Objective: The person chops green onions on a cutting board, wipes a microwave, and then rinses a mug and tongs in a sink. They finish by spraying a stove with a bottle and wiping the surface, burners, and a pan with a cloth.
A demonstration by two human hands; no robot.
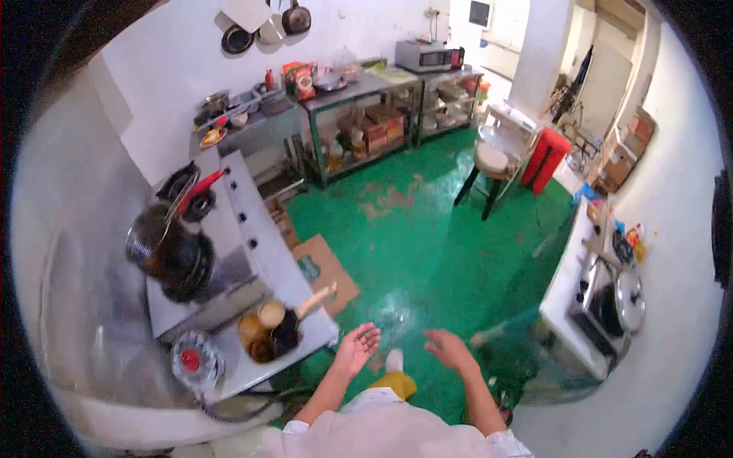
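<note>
My left hand [357,349] hangs in the air over the green floor, palm turned inward, fingers loosely bent and apart with nothing in them. Nearest to it is the left-hand metal counter, where a dark pot with a wooden handle [316,300] stands in a cut-out beside round containers [271,313]. My right hand [450,351] is also empty, its fingers extended and slightly blurred. It touches nothing. To its right stands a white counter [561,320] bearing a lidded pot [628,301].
On the left stove, a large dark pot [156,244] sits beside a red-handled pan [200,191]. Cardboard [324,271] lies on the green floor [420,252]. A stool [491,159] and a red bin [545,160] stand ahead right. Metal shelving tables [359,103] and a microwave [422,56] line the back.
</note>
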